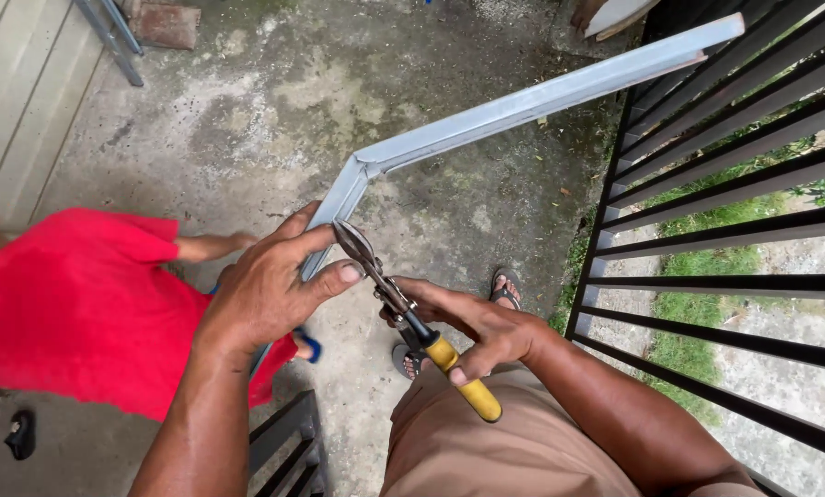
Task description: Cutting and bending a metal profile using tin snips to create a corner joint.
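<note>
My left hand (274, 281) grips the near end of a long grey metal channel strip (523, 101), which bends at a corner and runs up to the right. My right hand (481, 327) holds tin snips (403, 313) by their yellow handles. The dark blades of the snips sit against the strip just beside my left thumb. My brown shorts and sandalled feet show below the tool.
A small person in a red shirt (72, 308) stands close at the left. A black metal fence (734, 184) runs along the right, with grass beyond it. A dark metal frame (288, 446) lies on the concrete floor (274, 110) by my legs.
</note>
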